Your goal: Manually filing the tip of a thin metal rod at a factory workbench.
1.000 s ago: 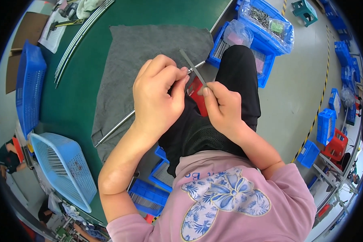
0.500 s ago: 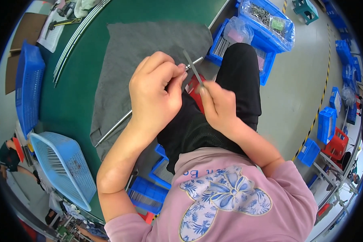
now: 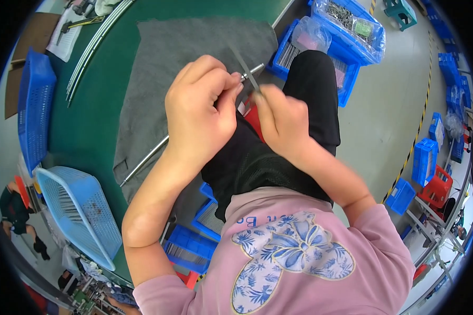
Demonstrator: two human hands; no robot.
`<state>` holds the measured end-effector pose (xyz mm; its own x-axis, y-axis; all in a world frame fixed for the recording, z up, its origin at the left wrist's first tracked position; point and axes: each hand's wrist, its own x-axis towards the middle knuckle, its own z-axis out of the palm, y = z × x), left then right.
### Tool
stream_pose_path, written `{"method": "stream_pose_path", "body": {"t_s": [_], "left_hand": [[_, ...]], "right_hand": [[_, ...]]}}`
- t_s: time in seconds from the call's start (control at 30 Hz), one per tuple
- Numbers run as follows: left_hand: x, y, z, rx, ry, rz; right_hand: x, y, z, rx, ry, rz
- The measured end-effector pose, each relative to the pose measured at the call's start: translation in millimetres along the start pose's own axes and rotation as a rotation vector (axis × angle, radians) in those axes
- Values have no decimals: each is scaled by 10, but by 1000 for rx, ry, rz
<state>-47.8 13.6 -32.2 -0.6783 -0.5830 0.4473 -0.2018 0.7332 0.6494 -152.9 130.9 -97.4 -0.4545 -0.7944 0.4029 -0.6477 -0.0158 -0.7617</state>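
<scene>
A thin shiny metal rod runs slantwise under my left forearm and out past my fingers. My left hand pinches it near its far end, where a groove or step shows close to the fingertips. My right hand is closed around the near end of a narrow flat grey file. The file crosses the rod's end at an angle and seems to touch it. Its far tip is smeared by motion. Below the rod lies a dark grey cloth over the green tabletop.
Several long rods lie at the table's far left. A light blue basket holding rods and a darker blue basket stand at left. Blue bins with metal parts sit beyond my knee. A red stool-like thing shows between my legs.
My right hand has pushed the file up and to the left across the rod's end. My left hand keeps its pinch on the rod. The whole view has shifted slightly.
</scene>
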Motion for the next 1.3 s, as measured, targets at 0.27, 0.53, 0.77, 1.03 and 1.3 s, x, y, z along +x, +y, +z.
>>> {"method": "stream_pose_path", "body": {"t_s": [0.27,0.53,0.77,1.03,1.3], "left_hand": [[-10,-18,-5,2,-10,13],[-1,-11,-3,7,-13,17],[-12,18,-5,20,-19,10],[10,22,-10,20,-16,-4],[0,16,-14,28,-25,0]], "right_hand": [[19,40,33,-46,18,-44],[56,63,65,-35,34,-43],[157,-43,67,-12,41,-43],[137,-80,12,-84,2,-27],[150,-157,-42,-123,-12,0]]}}
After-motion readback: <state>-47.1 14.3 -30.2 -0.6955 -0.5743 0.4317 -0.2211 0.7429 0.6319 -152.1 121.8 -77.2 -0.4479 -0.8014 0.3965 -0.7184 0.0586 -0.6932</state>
